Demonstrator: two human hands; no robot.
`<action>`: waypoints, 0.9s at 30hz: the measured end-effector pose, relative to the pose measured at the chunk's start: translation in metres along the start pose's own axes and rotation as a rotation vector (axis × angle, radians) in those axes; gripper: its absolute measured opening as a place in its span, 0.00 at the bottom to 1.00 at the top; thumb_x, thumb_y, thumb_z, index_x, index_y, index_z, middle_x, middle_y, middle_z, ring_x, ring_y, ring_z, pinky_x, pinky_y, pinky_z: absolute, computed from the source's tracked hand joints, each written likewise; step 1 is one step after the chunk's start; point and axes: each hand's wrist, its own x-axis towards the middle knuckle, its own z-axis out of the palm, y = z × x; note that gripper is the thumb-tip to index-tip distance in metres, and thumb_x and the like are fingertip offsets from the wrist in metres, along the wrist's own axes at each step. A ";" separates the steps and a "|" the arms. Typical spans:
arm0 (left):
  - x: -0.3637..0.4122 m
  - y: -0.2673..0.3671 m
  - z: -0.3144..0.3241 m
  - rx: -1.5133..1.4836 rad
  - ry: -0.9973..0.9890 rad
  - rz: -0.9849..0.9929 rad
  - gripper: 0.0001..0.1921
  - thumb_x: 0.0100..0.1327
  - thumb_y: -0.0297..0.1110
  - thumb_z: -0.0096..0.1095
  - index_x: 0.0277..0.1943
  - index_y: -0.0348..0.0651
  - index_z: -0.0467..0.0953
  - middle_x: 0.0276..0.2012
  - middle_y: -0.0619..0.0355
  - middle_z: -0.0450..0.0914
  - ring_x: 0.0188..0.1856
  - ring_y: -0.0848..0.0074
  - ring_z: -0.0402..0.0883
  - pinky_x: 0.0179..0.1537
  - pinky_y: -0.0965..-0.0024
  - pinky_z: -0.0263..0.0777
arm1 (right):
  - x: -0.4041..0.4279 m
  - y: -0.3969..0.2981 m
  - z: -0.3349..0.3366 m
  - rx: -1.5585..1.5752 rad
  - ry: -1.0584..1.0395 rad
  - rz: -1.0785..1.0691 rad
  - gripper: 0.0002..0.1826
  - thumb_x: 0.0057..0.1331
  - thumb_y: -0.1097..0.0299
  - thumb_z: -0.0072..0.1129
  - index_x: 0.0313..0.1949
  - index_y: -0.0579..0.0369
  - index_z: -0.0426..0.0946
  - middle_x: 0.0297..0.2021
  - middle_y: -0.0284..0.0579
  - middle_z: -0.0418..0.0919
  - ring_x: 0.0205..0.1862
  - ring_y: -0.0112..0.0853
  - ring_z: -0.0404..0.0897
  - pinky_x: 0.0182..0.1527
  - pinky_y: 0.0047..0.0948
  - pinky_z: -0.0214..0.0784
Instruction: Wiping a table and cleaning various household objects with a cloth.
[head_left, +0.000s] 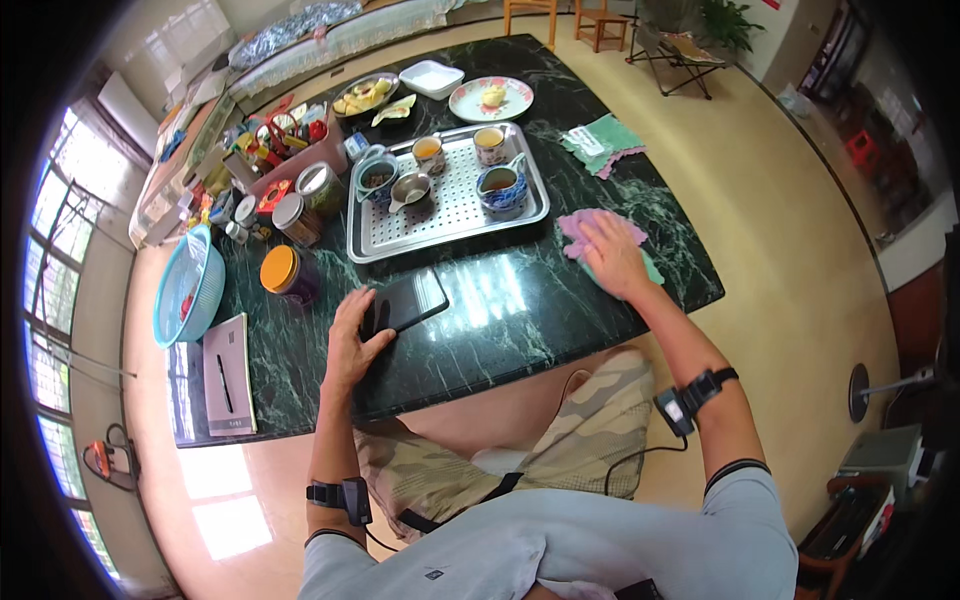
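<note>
On a dark green marble table (480, 345), my left hand (355, 337) holds the near left end of a black smartphone (409, 301), thumb at its lower edge and fingers at its left side. My right hand (616, 255) presses with spread fingers on a pink and green cloth (585, 229) near the right edge. Behind the phone lies a perforated metal tray (450, 236) with two filled cups (490, 142), a blue-patterned pitcher (501, 193), a small strainer (411, 191) and a blue-green cup with dark contents (376, 176).
A green cloth (604, 142) lies behind my right hand. At left stand an orange-lidded jar (281, 270), glass jars (296, 217), a light-blue basket (214, 277) and a notebook (238, 352) with a pen (224, 382). Plates of food (514, 97) are at the back.
</note>
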 end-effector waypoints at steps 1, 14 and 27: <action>0.001 -0.002 0.004 0.147 0.075 0.096 0.35 0.51 0.34 0.77 0.64 0.37 0.75 0.64 0.42 0.74 0.69 0.49 0.69 0.69 0.53 0.62 | 0.002 -0.007 0.004 0.012 -0.024 -0.004 0.21 0.66 0.63 0.51 0.57 0.57 0.77 0.61 0.59 0.73 0.66 0.55 0.68 0.71 0.51 0.56; -0.018 0.035 0.039 0.380 0.029 0.154 0.33 0.61 0.51 0.67 0.64 0.38 0.74 0.73 0.37 0.62 0.75 0.34 0.54 0.72 0.32 0.43 | 0.005 -0.081 -0.048 0.356 -0.517 -0.241 0.22 0.64 0.65 0.61 0.57 0.54 0.78 0.66 0.50 0.72 0.71 0.49 0.66 0.72 0.55 0.54; 0.027 0.044 0.009 0.252 -0.100 -0.147 0.39 0.54 0.38 0.74 0.69 0.40 0.65 0.73 0.38 0.59 0.75 0.37 0.53 0.72 0.39 0.49 | 0.025 -0.090 -0.029 0.223 -0.554 -0.050 0.27 0.64 0.66 0.57 0.64 0.54 0.71 0.69 0.53 0.64 0.75 0.52 0.57 0.72 0.60 0.46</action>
